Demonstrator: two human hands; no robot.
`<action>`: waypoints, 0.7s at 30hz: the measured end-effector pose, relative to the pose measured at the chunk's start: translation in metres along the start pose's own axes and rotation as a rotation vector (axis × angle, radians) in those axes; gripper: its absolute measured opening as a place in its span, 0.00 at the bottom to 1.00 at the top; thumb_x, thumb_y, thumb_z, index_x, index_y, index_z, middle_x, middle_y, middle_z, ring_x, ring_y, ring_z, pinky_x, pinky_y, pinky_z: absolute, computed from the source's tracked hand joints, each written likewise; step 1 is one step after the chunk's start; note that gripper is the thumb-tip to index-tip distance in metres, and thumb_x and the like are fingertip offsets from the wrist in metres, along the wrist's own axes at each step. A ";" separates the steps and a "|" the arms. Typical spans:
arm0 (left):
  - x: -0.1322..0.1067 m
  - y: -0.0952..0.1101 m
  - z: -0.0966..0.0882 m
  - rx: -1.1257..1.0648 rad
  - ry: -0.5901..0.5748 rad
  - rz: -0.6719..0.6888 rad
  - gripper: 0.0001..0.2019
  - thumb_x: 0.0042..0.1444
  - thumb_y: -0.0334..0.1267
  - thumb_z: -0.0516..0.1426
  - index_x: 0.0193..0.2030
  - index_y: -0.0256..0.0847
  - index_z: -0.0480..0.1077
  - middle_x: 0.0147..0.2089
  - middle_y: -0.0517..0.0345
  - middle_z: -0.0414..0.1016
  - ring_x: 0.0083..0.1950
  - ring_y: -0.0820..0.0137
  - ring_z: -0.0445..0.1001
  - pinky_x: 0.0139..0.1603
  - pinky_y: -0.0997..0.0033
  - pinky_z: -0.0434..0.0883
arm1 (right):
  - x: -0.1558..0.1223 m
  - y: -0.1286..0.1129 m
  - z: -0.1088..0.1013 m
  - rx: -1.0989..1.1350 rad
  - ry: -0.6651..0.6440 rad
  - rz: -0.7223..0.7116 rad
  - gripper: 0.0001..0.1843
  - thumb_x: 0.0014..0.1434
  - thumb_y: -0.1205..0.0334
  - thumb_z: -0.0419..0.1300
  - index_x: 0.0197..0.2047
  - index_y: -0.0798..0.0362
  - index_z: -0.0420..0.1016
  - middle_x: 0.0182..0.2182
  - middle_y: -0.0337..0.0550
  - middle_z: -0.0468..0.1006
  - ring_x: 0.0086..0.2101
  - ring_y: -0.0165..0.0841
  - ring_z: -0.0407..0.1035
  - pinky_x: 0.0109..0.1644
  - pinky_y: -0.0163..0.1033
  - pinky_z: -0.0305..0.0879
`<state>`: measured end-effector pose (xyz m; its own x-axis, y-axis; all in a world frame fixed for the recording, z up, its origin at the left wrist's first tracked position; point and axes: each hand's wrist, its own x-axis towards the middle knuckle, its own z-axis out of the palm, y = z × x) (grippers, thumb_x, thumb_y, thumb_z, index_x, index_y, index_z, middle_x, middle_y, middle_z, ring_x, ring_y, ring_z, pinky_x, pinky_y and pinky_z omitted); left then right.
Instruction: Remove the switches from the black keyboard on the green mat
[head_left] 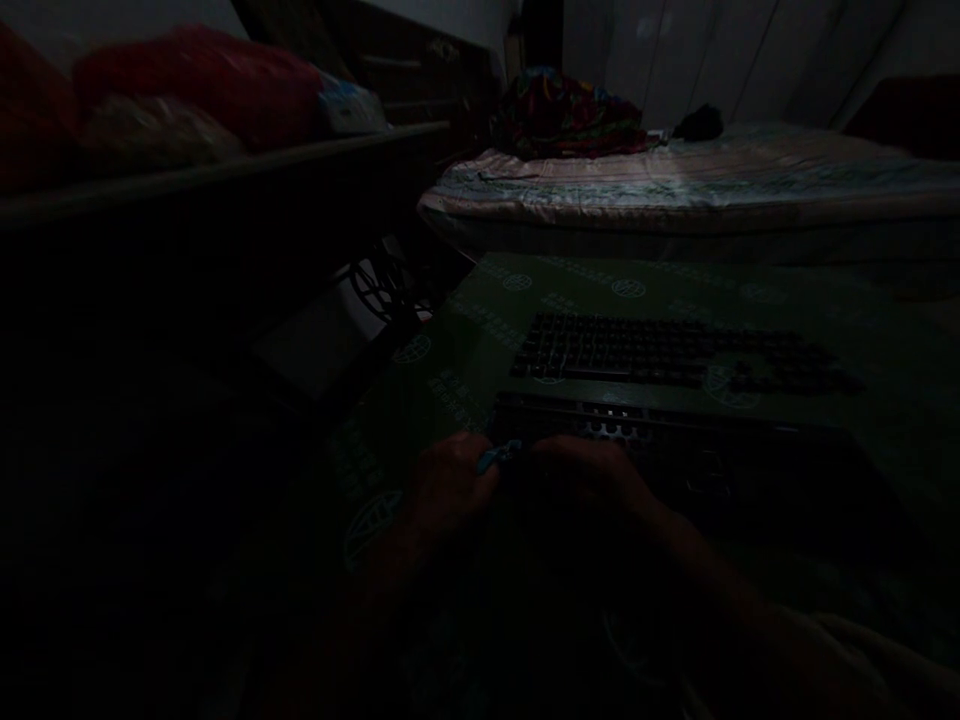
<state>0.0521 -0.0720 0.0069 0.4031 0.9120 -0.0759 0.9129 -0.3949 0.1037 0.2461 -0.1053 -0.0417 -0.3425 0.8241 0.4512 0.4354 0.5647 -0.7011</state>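
Observation:
Both hands are at the left end of a dark keyboard body (780, 470), which lies on a green printed board (442, 340). My left hand (450, 485) is closed around a small light-blue thing (499, 456); its kind does not show in the dim light. Close beside it, my right hand (589, 465) has its fingers curled down over the keyboard body's near left part. Whatever those fingers hold is hidden in shadow. Several loose black keycaps (615, 345) lie in keyboard-like rows behind the keyboard body.
A bed (675, 195) with patterned sheets stands beyond the board, with a heap of dark red cloth (562, 115) on it. To the left, a shelf (300, 155) carries red plastic bags (202, 85). A dark wheel (371, 290) shows below it. The room is very dim.

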 end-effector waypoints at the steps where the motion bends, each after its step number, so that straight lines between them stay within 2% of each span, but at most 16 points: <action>1: 0.001 -0.001 0.000 0.005 0.003 -0.006 0.10 0.55 0.40 0.50 0.34 0.40 0.69 0.35 0.55 0.72 0.35 0.69 0.71 0.32 0.72 0.61 | 0.000 0.000 0.001 -0.021 -0.007 -0.006 0.14 0.58 0.68 0.50 0.45 0.54 0.71 0.38 0.46 0.79 0.37 0.32 0.74 0.38 0.33 0.68; 5: 0.005 0.000 -0.001 0.035 0.040 -0.006 0.10 0.55 0.40 0.50 0.34 0.40 0.69 0.35 0.55 0.72 0.35 0.69 0.71 0.32 0.72 0.61 | 0.001 0.000 0.005 -0.116 -0.039 -0.001 0.15 0.57 0.68 0.52 0.46 0.52 0.72 0.39 0.45 0.79 0.37 0.32 0.73 0.39 0.34 0.68; 9: 0.015 0.002 -0.003 0.066 0.056 0.004 0.10 0.55 0.40 0.49 0.34 0.39 0.69 0.36 0.54 0.73 0.35 0.68 0.71 0.32 0.71 0.61 | 0.001 0.004 0.008 -0.147 0.024 0.002 0.17 0.56 0.70 0.51 0.48 0.52 0.71 0.39 0.45 0.79 0.37 0.32 0.73 0.39 0.34 0.68; 13: 0.020 0.004 -0.006 0.088 0.021 -0.006 0.10 0.55 0.41 0.50 0.36 0.40 0.70 0.38 0.54 0.73 0.37 0.67 0.71 0.32 0.71 0.61 | 0.002 0.007 0.009 -0.125 0.042 0.009 0.17 0.56 0.69 0.50 0.47 0.53 0.71 0.39 0.45 0.79 0.37 0.32 0.74 0.38 0.34 0.68; 17: 0.013 0.003 -0.006 0.085 -0.031 0.013 0.10 0.54 0.40 0.50 0.36 0.40 0.70 0.37 0.54 0.74 0.37 0.67 0.72 0.33 0.71 0.62 | 0.003 0.002 0.008 -0.062 0.022 0.024 0.15 0.57 0.68 0.50 0.47 0.53 0.71 0.39 0.45 0.79 0.38 0.32 0.73 0.39 0.34 0.68; 21: 0.003 0.000 -0.007 0.046 -0.070 0.013 0.11 0.55 0.41 0.50 0.35 0.40 0.70 0.36 0.55 0.74 0.36 0.67 0.72 0.33 0.71 0.62 | 0.003 -0.003 0.007 -0.047 0.000 0.048 0.13 0.58 0.67 0.51 0.44 0.52 0.72 0.36 0.43 0.79 0.34 0.30 0.74 0.35 0.31 0.66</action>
<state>0.0529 -0.0681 0.0141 0.4169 0.8975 -0.1438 0.9089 -0.4127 0.0597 0.2381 -0.1049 -0.0421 -0.3204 0.8504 0.4173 0.4897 0.5258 -0.6955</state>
